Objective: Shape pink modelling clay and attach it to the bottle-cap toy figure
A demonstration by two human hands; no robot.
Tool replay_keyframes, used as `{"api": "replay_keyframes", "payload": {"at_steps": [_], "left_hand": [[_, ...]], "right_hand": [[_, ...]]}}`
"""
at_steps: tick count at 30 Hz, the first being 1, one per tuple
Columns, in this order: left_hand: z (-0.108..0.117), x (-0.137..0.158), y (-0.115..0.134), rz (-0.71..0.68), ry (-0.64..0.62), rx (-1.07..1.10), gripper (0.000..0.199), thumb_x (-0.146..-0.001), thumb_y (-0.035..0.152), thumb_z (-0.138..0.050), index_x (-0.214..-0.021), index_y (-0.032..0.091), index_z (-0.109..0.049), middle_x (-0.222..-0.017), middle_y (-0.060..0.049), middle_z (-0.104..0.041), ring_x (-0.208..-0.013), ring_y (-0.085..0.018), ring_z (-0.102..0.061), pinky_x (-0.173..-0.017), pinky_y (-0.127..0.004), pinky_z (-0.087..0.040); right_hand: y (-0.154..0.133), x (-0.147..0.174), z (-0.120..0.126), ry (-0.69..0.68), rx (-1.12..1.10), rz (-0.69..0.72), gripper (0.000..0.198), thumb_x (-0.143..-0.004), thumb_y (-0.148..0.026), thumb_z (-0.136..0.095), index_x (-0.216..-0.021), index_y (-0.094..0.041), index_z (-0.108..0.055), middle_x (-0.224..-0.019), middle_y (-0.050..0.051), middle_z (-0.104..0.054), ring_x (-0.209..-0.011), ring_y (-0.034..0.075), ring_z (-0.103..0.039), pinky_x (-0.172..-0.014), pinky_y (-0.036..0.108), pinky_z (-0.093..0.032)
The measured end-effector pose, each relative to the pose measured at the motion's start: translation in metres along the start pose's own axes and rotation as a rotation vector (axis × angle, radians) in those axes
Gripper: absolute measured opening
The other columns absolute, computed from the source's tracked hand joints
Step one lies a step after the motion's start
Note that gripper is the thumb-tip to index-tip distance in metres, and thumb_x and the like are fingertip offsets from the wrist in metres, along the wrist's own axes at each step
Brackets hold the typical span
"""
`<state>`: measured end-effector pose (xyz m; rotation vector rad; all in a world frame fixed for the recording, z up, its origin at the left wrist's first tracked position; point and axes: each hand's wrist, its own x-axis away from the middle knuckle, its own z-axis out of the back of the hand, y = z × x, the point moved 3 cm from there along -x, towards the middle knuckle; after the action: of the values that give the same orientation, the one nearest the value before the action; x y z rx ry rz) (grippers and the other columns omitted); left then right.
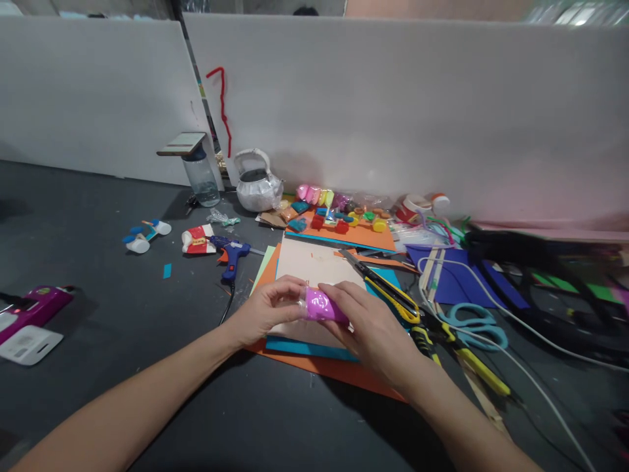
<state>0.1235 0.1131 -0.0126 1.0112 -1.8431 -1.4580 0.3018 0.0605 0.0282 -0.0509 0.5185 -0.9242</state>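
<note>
A small clear packet of purple modelling clay (322, 305) is held between both hands, above a stack of coloured sheets. My left hand (276, 308) pinches the packet's clear end between thumb and fingers. Around the clay-filled end, my right hand (366, 321) is closed, its thumb partly hidden. Under the hands lies a pale sheet (314, 259), with blue and orange sheets (334, 370) beneath it. Just right of my right hand rests a yellow and black utility knife (388, 288) with its tip on the sheets.
A blue glue gun (232, 259) lies at left, near a water jar (201, 177) and a silvery kettle (258, 183). Several clay packets (314, 195) and small coloured pieces stand at the back. On the right are teal scissors (474, 324), pliers (476, 370) and a white cable (521, 314).
</note>
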Motion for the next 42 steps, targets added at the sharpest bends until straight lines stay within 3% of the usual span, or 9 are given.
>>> {"api": "replay_keyframes", "payload": {"at_steps": [3, 10, 16, 21, 26, 30, 35, 42], "left_hand": [[-0.002, 0.001, 0.001, -0.029, 0.031, -0.046, 0.022, -0.076, 0.022, -0.079, -0.098, 0.021, -0.079, -0.118, -0.008, -0.063, -0.119, -0.021, -0.055, -0.11, -0.036, -0.035], [-0.014, 0.006, 0.0, -0.008, 0.0, 0.045, 0.024, -0.083, 0.028, -0.074, -0.106, 0.025, -0.078, -0.144, -0.009, -0.049, -0.132, -0.026, -0.047, -0.107, -0.037, -0.04], [-0.009, 0.003, -0.01, -0.044, -0.132, 0.173, 0.028, -0.079, 0.024, -0.078, -0.105, 0.035, -0.077, -0.136, -0.002, -0.05, -0.118, -0.019, -0.054, -0.098, -0.032, -0.044], [0.0, -0.001, -0.005, -0.075, -0.211, 0.063, 0.028, -0.074, 0.02, -0.082, -0.101, 0.028, -0.078, -0.129, -0.004, -0.054, -0.123, -0.021, -0.052, -0.106, -0.035, -0.038], [-0.001, 0.001, -0.002, -0.148, -0.15, -0.15, 0.022, -0.075, 0.019, -0.082, -0.095, 0.026, -0.077, -0.122, -0.005, -0.061, -0.124, -0.022, -0.053, -0.111, -0.041, -0.032], [-0.005, 0.004, -0.005, -0.201, -0.04, -0.154, 0.029, -0.08, 0.022, -0.078, -0.107, 0.031, -0.076, -0.131, -0.006, -0.058, -0.13, -0.023, -0.049, -0.114, -0.042, -0.03], [-0.01, 0.004, -0.007, -0.169, -0.121, -0.061, 0.034, -0.081, 0.023, -0.077, -0.113, 0.036, -0.075, -0.141, -0.005, -0.05, -0.138, -0.025, -0.041, -0.117, -0.045, -0.028], [-0.007, 0.002, -0.008, -0.234, -0.172, -0.008, 0.037, -0.076, 0.021, -0.081, -0.11, 0.036, -0.076, -0.133, -0.005, -0.055, -0.132, -0.024, -0.047, -0.114, -0.045, -0.032]], "right_hand": [[0.003, 0.0, -0.001, 0.007, 0.025, -0.016, 0.033, -0.096, -0.025, -0.056, -0.128, -0.015, -0.051, -0.099, 0.012, -0.066, -0.085, 0.023, -0.065, -0.072, 0.036, -0.056], [0.0, -0.001, 0.002, -0.082, -0.031, -0.034, 0.027, -0.097, -0.027, -0.054, -0.122, -0.015, -0.054, -0.1, 0.012, -0.064, -0.086, 0.023, -0.063, -0.073, 0.037, -0.056], [-0.006, -0.001, 0.007, -0.114, -0.068, -0.042, 0.026, -0.096, -0.023, -0.054, -0.121, -0.016, -0.055, -0.1, 0.011, -0.064, -0.085, 0.023, -0.062, -0.072, 0.036, -0.055], [-0.005, 0.0, 0.009, -0.133, -0.119, -0.066, 0.033, -0.096, -0.019, -0.054, -0.128, -0.019, -0.052, -0.106, 0.01, -0.065, -0.09, 0.022, -0.063, -0.077, 0.037, -0.054], [-0.001, 0.0, 0.008, -0.147, -0.074, -0.115, 0.029, -0.093, -0.017, -0.057, -0.121, -0.016, -0.057, -0.1, 0.011, -0.066, -0.087, 0.023, -0.063, -0.075, 0.037, -0.053], [0.0, -0.002, 0.008, -0.151, -0.059, -0.13, 0.024, -0.096, -0.022, -0.055, -0.118, -0.015, -0.058, -0.094, 0.009, -0.065, -0.08, 0.021, -0.061, -0.07, 0.033, -0.05], [-0.003, -0.002, 0.01, -0.197, -0.113, -0.142, 0.02, -0.096, -0.021, -0.054, -0.116, -0.018, -0.058, -0.099, 0.01, -0.065, -0.088, 0.022, -0.062, -0.075, 0.033, -0.049], [-0.009, -0.004, 0.01, -0.253, -0.199, -0.287, 0.009, -0.094, -0.017, -0.054, -0.099, -0.019, -0.061, -0.097, 0.007, -0.067, -0.083, 0.019, -0.061, -0.071, 0.029, -0.046]]}}
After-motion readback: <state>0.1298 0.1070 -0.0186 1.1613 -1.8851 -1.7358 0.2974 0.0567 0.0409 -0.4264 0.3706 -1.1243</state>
